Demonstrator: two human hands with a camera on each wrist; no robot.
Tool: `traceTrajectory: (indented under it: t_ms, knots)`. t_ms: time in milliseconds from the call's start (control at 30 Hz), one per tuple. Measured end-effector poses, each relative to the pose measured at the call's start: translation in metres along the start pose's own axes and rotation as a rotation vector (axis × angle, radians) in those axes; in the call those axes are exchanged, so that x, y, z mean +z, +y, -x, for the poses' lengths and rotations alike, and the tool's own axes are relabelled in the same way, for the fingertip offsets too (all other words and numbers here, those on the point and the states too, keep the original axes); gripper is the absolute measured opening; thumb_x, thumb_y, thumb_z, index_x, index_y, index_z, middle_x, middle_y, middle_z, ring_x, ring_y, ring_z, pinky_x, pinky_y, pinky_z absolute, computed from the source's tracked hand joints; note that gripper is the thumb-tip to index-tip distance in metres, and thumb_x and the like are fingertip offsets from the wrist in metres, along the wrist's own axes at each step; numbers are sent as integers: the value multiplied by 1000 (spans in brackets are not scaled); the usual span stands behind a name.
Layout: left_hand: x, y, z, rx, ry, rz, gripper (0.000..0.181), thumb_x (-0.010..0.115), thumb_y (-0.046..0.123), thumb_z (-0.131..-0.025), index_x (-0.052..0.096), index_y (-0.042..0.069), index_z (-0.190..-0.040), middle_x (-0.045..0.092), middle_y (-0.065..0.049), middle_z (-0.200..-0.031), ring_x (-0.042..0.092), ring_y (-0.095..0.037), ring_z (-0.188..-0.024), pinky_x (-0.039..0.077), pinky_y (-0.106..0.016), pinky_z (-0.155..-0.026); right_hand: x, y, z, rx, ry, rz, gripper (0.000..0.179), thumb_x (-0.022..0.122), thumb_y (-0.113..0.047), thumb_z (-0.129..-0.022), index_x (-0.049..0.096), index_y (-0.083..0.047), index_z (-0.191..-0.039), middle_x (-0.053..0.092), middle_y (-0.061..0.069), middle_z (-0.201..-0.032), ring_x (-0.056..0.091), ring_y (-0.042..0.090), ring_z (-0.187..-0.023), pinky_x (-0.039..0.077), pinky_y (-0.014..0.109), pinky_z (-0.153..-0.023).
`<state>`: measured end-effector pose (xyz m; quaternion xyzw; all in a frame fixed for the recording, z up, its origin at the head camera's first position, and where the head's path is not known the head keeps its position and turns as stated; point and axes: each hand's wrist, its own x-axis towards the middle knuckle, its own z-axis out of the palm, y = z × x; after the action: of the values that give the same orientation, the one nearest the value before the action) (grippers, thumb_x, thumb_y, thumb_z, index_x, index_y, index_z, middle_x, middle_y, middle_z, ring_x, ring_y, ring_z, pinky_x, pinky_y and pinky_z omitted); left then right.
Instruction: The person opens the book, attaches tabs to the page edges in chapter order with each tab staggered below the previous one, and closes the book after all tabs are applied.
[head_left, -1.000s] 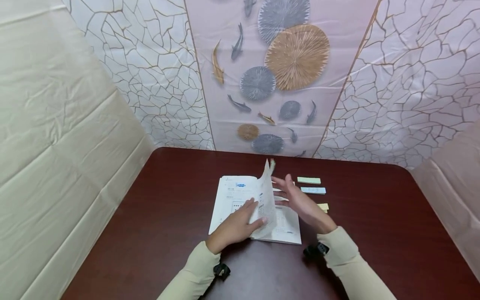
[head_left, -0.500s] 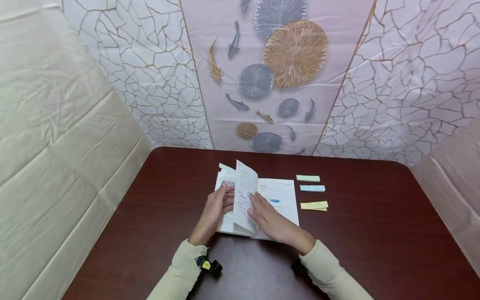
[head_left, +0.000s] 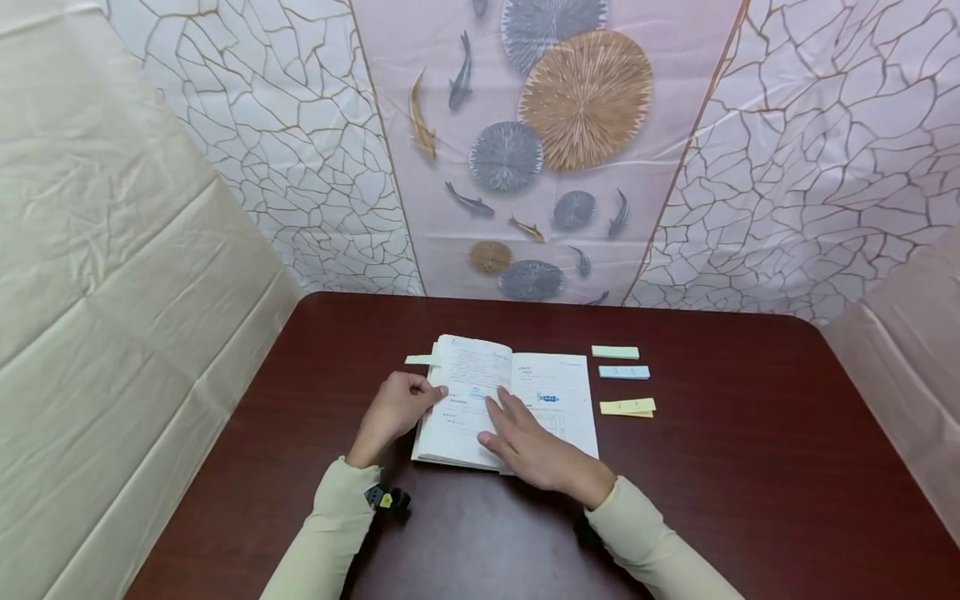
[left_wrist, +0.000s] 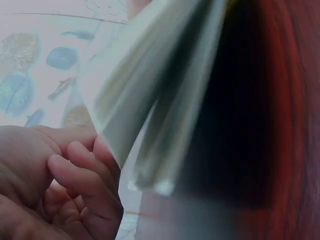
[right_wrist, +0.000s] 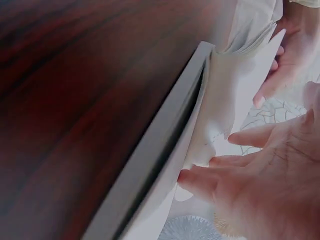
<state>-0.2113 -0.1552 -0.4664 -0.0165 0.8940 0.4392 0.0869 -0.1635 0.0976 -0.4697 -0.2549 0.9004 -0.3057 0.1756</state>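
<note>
An open book (head_left: 551, 371) with white printed pages lies on the dark red-brown table. At its left edge my left hand (head_left: 393, 412) pinches the left-hand pages, thumb on top and the other fingers curled underneath. The left wrist view shows those curled fingers (left_wrist: 87, 182) against a lifted wedge of pages (left_wrist: 130, 95). My right hand (head_left: 536, 446) rests with extended fingers near the book's middle fold. In the right wrist view its fingertips (right_wrist: 192, 180) touch the page surface. A pale green paper tab (head_left: 420, 360) sticks out from the upper left edge.
To the right of the book lie strips of sticky notes: green (head_left: 615, 352), blue (head_left: 623, 372) and yellow (head_left: 628, 407). The table (head_left: 750, 458) runs back to a patterned cloth wall (head_left: 525, 233), with a beige cloth (head_left: 150, 292) along the left side.
A page held upright has turned over to the left and now lies down. My left hand has shifted to the book's left edge; my right hand has come from the right side onto the fold.
</note>
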Motion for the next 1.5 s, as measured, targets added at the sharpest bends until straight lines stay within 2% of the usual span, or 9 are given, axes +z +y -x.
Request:
traceTrajectory:
  t_ms: [233,433,767,867,1033,1167,1267,1400,1500]
  knots:
    - [1,-10,-3,-33,-2,-114,36,73,33,-101,67,13,-71,39,5,-55,35,-13,-51,32,-28,-51,-2,8,-2,-33,-58,16,66,44,-32,-115,22,5,-165,6,22,-176,7,41,-162,22,55,-127]
    - [9,-17,-3,-29,-16,-208,39,74,31,-101,63,12,-68,39,5,-55,35,-12,-50,31,-27,-50,-8,9,-5,-79,-99,45,60,49,-13,-112,26,9,-162,9,27,-174,9,45,-161,24,56,-125]
    - [17,-4,0,-16,37,-454,43,80,35,-94,56,15,-64,52,1,-59,49,-17,-53,35,-30,-47,-10,7,-8,-80,-95,153,59,58,-11,-108,36,12,-157,21,30,-170,21,46,-158,27,55,-125]
    - [21,4,2,52,54,-503,36,85,30,-90,59,15,-71,56,-1,-66,55,-20,-61,42,-34,-53,-11,9,-9,-87,-91,169,58,60,-11,-107,38,12,-156,23,31,-169,24,46,-157,27,55,-125]
    - [29,13,5,255,84,-557,32,91,29,-85,70,7,-95,64,-9,-89,63,-27,-80,55,-43,-71,-10,9,-9,-106,-73,190,58,62,-12,-107,40,12,-155,27,33,-167,28,48,-155,29,55,-124]
    - [35,20,5,346,-9,-523,54,91,32,-86,69,0,-124,65,-18,-123,65,-34,-110,55,-47,-95,-10,10,-9,-122,-55,205,58,62,-11,-106,41,13,-154,29,33,-165,31,48,-154,31,56,-123]
    - [39,25,6,380,-131,-503,77,89,37,-87,57,-4,-144,55,-24,-146,54,-39,-136,46,-50,-112,-8,15,-10,-160,-23,206,57,63,-10,-105,43,14,-152,33,34,-163,33,49,-152,33,57,-121]
    - [45,27,6,358,-234,-532,96,86,46,-87,43,-2,-158,37,-26,-164,37,-41,-152,39,-53,-119,5,40,-18,-264,61,216,54,57,-22,-109,47,12,-149,38,33,-159,39,48,-148,36,56,-120]
    - [48,28,6,334,-260,-559,97,85,49,-87,42,0,-160,33,-23,-167,33,-40,-155,39,-54,-119,14,58,-24,-308,96,236,57,51,-33,-112,48,9,-150,40,31,-159,40,46,-148,37,51,-120]
